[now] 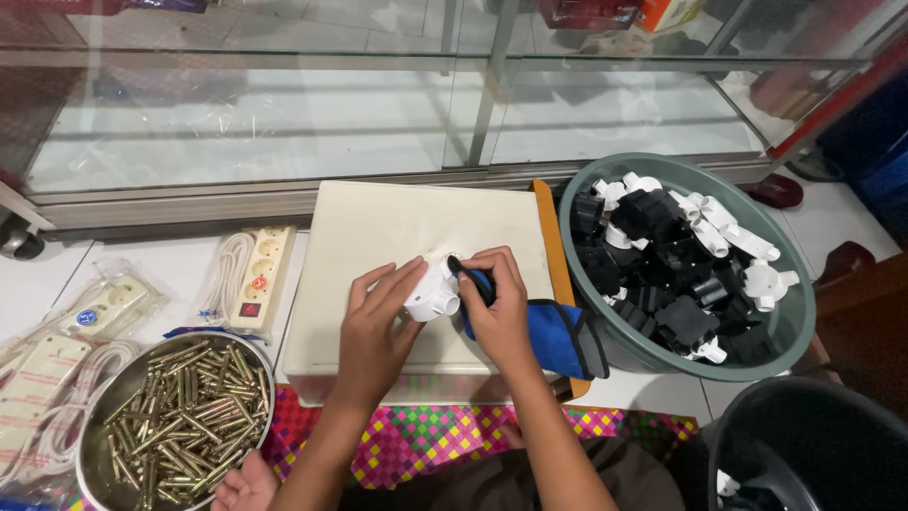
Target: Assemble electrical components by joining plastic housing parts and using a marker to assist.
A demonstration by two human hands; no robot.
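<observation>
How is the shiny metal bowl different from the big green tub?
The metal bowl is silver and smaller; the green tub is plastic-looking and bigger. The bowl holds brass-coloured metal pins; the tub holds black and white plastic parts. Both are round, full and sit on the floor.

hands (435,308) on white plug part (432,293), blue-handled tool (478,284), green basin (804,312)

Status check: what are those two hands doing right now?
Left hand steadies white fitting on white box. Right hand holds blue-handled tool against it. Nothing in the way.
</observation>
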